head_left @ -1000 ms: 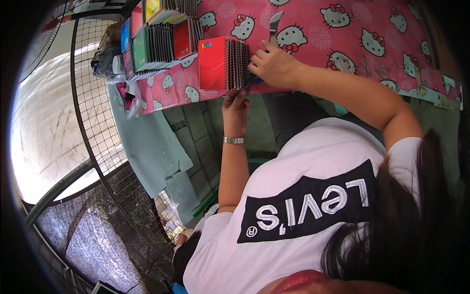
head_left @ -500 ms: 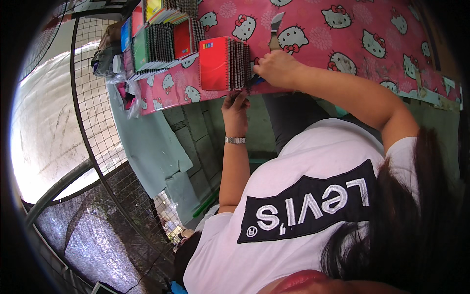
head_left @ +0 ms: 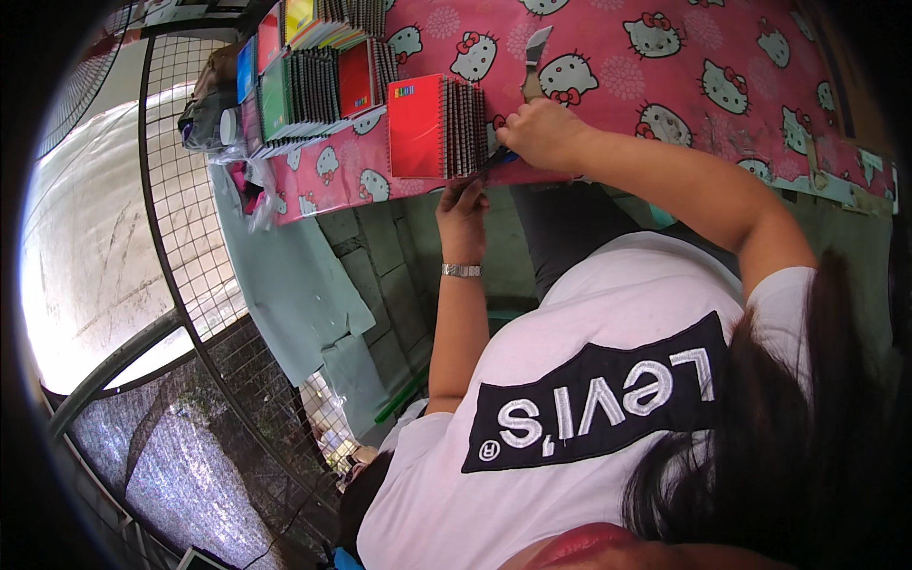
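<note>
A stack of spiral notebooks with a red cover (head_left: 415, 128) stands near the table's front edge, its dark coils facing right. Just below its lower right corner is my left hand (head_left: 463, 204), fingers closed at the edge. My right hand (head_left: 540, 133) is closed to the right of the stack. Between the two hands runs a thin dark thing with a bit of blue (head_left: 496, 163), too small to make out. A tool with a pointed metal blade (head_left: 538, 46) and a brownish handle (head_left: 532, 87) extends beyond my right hand; whether the fingers touch it is hidden.
More spiral notebooks (head_left: 309, 85) in several colours stand in stacks at the far left. A pink patterned cloth (head_left: 608, 57) covers the table. At its left corner hangs a clear plastic bag (head_left: 255, 195). A wire mesh screen (head_left: 180, 190) stands at the left.
My left hand has shifted slightly right and stays below the notebook stack. The right hand has moved very little. The bladed tool looks the same.
</note>
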Demonstrator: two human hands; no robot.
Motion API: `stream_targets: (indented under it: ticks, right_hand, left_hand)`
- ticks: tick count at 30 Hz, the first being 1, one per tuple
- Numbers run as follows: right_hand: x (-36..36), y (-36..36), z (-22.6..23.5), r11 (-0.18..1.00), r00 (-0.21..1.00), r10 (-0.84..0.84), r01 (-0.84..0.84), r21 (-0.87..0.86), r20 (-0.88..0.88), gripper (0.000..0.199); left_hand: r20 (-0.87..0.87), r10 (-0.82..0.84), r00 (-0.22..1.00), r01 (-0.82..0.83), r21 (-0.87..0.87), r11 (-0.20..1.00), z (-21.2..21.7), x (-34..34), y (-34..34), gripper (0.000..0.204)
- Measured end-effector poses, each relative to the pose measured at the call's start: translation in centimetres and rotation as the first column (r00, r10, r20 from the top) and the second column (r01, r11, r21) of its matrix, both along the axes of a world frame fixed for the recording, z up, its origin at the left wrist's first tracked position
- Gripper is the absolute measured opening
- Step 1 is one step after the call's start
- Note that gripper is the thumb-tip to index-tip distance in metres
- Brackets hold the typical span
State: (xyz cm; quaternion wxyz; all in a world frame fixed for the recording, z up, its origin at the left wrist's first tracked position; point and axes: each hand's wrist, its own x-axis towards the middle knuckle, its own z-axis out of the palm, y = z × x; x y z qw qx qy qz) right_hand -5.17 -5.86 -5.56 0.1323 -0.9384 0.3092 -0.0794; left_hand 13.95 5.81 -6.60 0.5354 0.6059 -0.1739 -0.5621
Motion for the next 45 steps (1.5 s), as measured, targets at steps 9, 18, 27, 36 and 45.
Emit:
stream_targets:
  ticks: [9, 18, 27, 36, 45]
  right_hand:
    - [1.3, 0.0, -0.1, 0.988, 0.999, 0.052, -0.052, -0.145, -0.008, 0.015]
    - [0.1, 0.4, -1.1, 0.949, 0.996, -0.01, 0.037, -0.312, 0.086, 0.016]
    - [2.3, 0.3, 1.1, 0.989, 0.983, 0.053, -0.027, 0.146, -0.176, 0.016]
    - [0.8, 0.4, -0.8, 0.923, 0.999, -0.012, -0.002, -0.385, -0.034, 0.018]
    - [1.8, 0.6, 2.6, 0.976, 0.972, -0.054, 0.099, 0.192, -0.229, 0.019]
  left_hand:
    - [0.121, -0.07, 0.99, 0.066, 0.037, 0.997, -0.2, -0.6, -0.4, 0.012]
    - [0.138, 0.0, 0.99, -0.001, 0.006, 1.0, 0.1, -1.0, -0.1, 0.011]
    - [0.32, -0.079, 0.944, 0.06, 0.069, 0.996, -0.7, -0.7, -0.4, 0.014]
    - [0.361, -0.015, 0.933, -0.006, 0.056, 0.998, -1.2, -1.6, -0.5, 0.012]
    - [0.667, -0.073, 0.741, 0.066, 0.035, 0.997, -3.9, -0.6, -0.4, 0.014]
